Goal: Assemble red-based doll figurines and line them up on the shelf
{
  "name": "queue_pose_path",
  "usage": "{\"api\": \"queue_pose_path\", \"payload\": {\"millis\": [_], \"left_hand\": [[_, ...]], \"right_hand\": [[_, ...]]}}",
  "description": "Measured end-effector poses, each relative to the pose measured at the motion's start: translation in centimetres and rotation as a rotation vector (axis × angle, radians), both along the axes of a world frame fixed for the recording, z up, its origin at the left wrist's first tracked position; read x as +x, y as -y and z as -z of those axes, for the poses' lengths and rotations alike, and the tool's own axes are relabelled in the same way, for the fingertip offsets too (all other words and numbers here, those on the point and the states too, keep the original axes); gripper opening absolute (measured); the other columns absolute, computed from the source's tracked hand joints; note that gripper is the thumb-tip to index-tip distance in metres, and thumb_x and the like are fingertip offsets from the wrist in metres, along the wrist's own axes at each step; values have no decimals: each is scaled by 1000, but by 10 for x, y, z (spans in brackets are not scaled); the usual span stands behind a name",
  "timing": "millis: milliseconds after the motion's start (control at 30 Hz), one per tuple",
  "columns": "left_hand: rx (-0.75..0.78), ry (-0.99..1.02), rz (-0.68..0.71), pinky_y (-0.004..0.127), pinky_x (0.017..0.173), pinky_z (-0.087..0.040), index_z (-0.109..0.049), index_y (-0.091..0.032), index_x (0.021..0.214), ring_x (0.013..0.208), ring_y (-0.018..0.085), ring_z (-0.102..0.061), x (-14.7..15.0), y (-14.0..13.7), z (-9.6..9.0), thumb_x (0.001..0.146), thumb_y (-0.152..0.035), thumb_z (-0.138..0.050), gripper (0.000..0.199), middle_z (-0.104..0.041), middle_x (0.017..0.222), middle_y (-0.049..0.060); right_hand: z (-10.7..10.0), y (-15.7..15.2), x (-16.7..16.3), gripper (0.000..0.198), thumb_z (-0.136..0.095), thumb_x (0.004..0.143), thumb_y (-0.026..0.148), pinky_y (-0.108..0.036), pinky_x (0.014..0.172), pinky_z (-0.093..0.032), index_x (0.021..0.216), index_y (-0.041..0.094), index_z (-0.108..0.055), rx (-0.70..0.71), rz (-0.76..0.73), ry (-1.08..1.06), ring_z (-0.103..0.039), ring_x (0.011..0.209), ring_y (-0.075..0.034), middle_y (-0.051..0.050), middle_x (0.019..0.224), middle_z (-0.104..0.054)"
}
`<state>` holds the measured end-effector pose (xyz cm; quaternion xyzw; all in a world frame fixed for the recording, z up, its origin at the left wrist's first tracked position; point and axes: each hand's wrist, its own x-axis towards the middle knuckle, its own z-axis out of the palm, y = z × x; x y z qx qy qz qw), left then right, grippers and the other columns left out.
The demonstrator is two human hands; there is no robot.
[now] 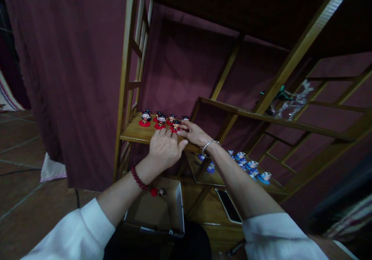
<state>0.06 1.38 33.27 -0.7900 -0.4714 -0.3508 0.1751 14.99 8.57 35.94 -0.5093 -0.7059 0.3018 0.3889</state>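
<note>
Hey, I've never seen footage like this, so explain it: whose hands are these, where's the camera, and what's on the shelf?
There's no machine: these are a person's own bare hands, seen in one picture from a camera worn on the head, looking forward and down. Small figurines with red bases stand on a wooden shelf. The right hand has its fingers at the front figurine; whether its grip is firm, I can't tell. The left hand is at the shelf's front edge. Below is an open box.
</note>
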Motion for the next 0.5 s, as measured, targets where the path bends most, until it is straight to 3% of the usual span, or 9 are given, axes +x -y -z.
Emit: {"api": "queue_pose_path", "payload": {"millis": [500], "left_hand": [[30, 10, 0, 40, 82, -36, -65, -10, 94, 89, 26, -54, -1, 0, 2, 89, -45, -30, 49, -64, 91, 15]], "right_hand": [[-2, 8, -2, 32, -63, 67, 7, -30, 87, -45, 95, 17, -54, 42, -29, -8, -59, 87, -12, -1, 88, -64]]}}
